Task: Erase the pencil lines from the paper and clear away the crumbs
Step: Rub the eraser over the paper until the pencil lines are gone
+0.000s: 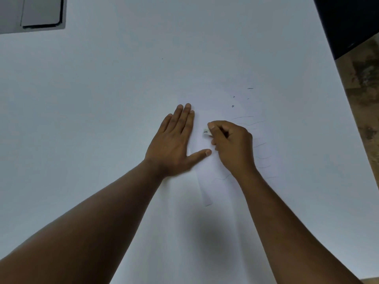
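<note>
A white sheet of paper (pixel 213 111) lies on the white table, hard to tell apart from it. My left hand (pixel 174 140) lies flat on the paper's left edge, fingers spread, thumb pointing right. My right hand (pixel 231 144) is closed around a small white eraser (pixel 207 131), whose tip presses on the paper just right of my left fingers. Thin pencil lines (pixel 252 123) run across the paper to the right of my right hand and below it. Dark eraser crumbs (pixel 233 106) lie scattered above the lines.
The white table (pixel 102 99) fills most of the view. A grey laptop corner (pixel 41 13) sits at the far left. A dark object (pixel 348 21) stands at the far right, beyond the table's right edge, with brown floor (pixel 365 89) beside it.
</note>
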Demonstrator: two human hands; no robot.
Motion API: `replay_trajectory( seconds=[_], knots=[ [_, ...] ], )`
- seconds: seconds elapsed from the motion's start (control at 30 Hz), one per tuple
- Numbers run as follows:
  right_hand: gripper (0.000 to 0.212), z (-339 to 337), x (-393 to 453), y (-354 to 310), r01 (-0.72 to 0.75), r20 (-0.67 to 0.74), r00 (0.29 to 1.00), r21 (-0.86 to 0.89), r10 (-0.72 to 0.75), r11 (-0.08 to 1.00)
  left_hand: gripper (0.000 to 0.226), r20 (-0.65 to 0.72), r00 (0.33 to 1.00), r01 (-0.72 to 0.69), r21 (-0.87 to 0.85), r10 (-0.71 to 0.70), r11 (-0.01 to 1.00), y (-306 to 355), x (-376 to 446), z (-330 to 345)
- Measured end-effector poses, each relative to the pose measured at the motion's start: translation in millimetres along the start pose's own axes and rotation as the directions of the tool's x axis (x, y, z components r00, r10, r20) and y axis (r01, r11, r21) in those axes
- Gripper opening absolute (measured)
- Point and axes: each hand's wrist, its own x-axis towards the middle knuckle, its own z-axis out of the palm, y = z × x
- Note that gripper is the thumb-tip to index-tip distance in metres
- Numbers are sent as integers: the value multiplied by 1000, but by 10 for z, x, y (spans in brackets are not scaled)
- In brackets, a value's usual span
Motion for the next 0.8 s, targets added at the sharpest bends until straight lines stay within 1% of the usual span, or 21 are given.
replay_trajectory(
  seconds=[0.07, 0.1, 0.2, 0.27, 0.37, 0.43, 0.5, 0.57, 0.63, 0.7, 0.8],
  knots=[
    [17, 4, 0, 1, -85, -12, 996, 101, 87, 991, 102, -15, 1000, -17, -2, 17, 1000, -53, 14, -19],
    [16, -4, 6, 4, -109, 0, 994, 120, 110, 987, 100, -18, 999, -30, 2, 30, 1000, -94, 15, -27],
    [21, -41, 5, 26, -149, 64, 987, 61, 145, 987, 97, -7, 999, -51, 25, 51, 998, -201, -1, -28],
    [27, -47, -6, 30, -162, 73, 984, 19, 160, 987, 97, -7, 998, -60, 46, 61, 997, -224, -12, -4],
    [26, 23, -21, -11, -100, 16, 995, -49, 101, 994, 98, -30, 997, -66, 66, 69, 996, -234, -12, 27],
    [21, 97, -32, -52, 0, -12, 1000, -131, -2, 991, 98, -37, 997, -65, 68, 68, 996, -233, -10, 30],
    [19, 176, -52, -94, 102, 1, 995, -227, -104, 969, 96, -31, 997, -74, 75, 76, 994, -226, -8, 30],
    [15, 233, -74, -111, 173, 18, 984, -283, -175, 943, 92, -28, 996, -83, 80, 86, 993, -224, -5, 26],
    [13, 256, -82, -120, 192, 10, 980, -334, -200, 923, 92, -30, 996, -82, 74, 85, 994, -227, -1, 16],
    [14, 257, -68, -129, 180, 11, 982, -369, -190, 912, 93, -32, 996, -78, 80, 80, 994, -228, 0, 17],
    [16, 252, -34, -140, 177, 56, 984, -409, -169, 895, 94, -45, 996, -77, 87, 81, 993, -222, -8, 42]
  ],
)
